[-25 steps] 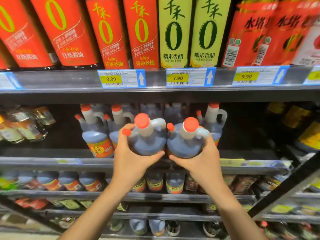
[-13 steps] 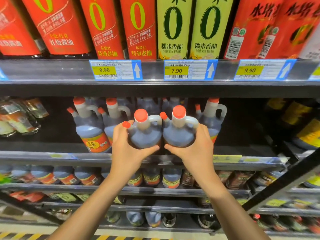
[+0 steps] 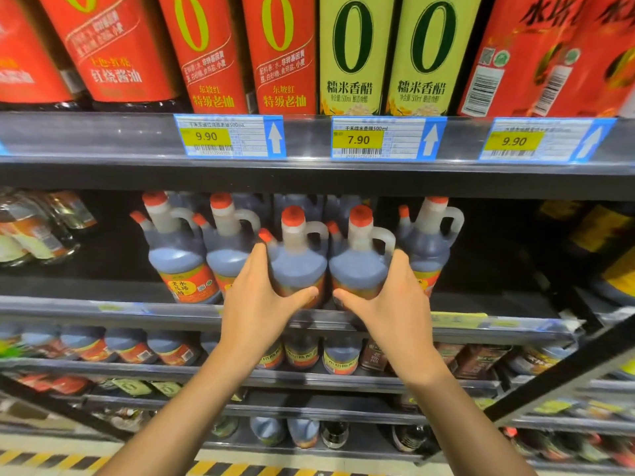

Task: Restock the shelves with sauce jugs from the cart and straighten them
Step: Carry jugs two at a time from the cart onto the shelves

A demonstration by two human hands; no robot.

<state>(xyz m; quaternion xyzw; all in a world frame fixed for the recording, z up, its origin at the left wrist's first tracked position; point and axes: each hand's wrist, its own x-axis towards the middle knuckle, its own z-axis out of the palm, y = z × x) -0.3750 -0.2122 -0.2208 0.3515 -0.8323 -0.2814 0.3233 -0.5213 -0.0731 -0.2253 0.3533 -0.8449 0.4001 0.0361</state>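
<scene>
From the head view, your left hand (image 3: 256, 304) wraps the left-hand sauce jug (image 3: 297, 259), thumb across its front and fingers round its far side. Your right hand (image 3: 388, 304) grips the right-hand sauce jug (image 3: 359, 259) the same way. The two jugs stand side by side, touching or nearly so, at the front edge of the middle shelf (image 3: 103, 307); whether their bases rest on it you cannot tell, as your hands cover them.

Each jug is translucent plastic with dark sauce up to the shoulder, a pale empty neck, a loop handle, a red cap and a small red-capped spout.

More jugs (image 3: 182, 255) of the same kind stand upright to either side and behind. On the shelf above stand tall bottles with red labels (image 3: 206, 49) and with yellow-green labels (image 3: 354, 53).
</scene>
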